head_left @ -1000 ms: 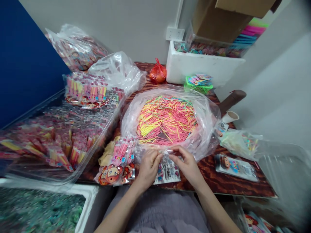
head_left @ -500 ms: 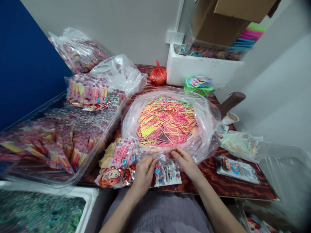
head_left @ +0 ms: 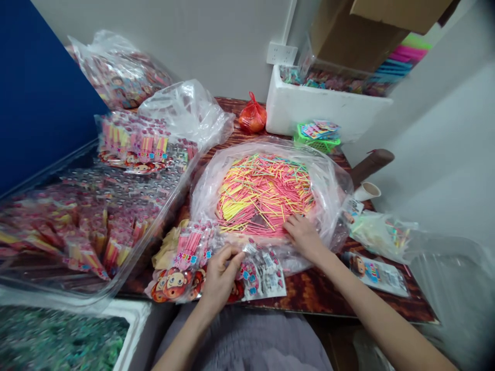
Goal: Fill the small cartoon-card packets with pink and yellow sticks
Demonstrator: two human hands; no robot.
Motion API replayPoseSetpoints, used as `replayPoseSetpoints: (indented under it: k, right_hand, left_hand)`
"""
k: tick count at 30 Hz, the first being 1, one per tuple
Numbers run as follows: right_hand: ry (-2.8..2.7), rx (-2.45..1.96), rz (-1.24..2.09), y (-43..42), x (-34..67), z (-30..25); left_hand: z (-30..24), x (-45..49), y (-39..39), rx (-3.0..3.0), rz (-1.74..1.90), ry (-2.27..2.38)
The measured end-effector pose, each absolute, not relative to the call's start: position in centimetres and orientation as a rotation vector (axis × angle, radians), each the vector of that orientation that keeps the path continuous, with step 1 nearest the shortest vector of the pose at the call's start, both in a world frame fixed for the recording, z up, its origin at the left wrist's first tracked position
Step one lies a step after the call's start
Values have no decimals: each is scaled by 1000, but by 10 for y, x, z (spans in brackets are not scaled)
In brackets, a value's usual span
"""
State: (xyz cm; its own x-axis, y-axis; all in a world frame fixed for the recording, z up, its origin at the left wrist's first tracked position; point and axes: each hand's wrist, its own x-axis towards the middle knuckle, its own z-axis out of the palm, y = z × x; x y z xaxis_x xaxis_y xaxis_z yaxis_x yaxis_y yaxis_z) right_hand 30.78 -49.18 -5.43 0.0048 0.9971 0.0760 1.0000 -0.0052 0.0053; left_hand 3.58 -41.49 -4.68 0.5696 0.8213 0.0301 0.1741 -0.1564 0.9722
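Note:
My left hand (head_left: 221, 275) pinches the top of a small clear printed packet (head_left: 262, 274) lying at the table's near edge. My right hand (head_left: 303, 234) reaches into a big clear bag (head_left: 328, 180) holding a heap of thin pink, yellow and green sticks (head_left: 263, 193); its fingers curl down among the sticks at the heap's near right edge. What they grip, if anything, I cannot make out. Just left of the left hand lies a pile of filled cartoon-face packets (head_left: 181, 268).
A large clear tray (head_left: 127, 268) of filled packets fills the left side, with more bagged packets (head_left: 119, 72) behind. A white foam box (head_left: 325, 105), green basket (head_left: 317, 136), red bag (head_left: 251, 118) and paper cup (head_left: 367, 190) stand at the back. Flat packets (head_left: 375, 273) lie at right.
My right hand left the small packet and moved forward and right into the stick heap. My left hand stayed on the packet, which shifted slightly.

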Motion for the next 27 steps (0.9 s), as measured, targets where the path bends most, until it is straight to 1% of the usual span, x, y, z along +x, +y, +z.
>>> replayPoseSetpoints:
  k: [3,9,16,21,27]
  right_hand:
    - [-2230,-2185,-88,-499,308,-54]
    - [-2138,-2246,-119,-500,303,-46]
    - [-2250,-2260,-60,-495,302,-33]
    - [-2284,-2286,-112,-488,298,-34]
    - [-2233,-2305,-198,-474,292,-48]
  left_hand:
    - [-49,39,-416,1651,672,867]
    - [-63,47,-418,1657,661,814]
    - [-78,47,-416,1660,620,810]
    - [-74,48,-416,1705,606,848]
    - [-68,50,-416,1694,591,896]
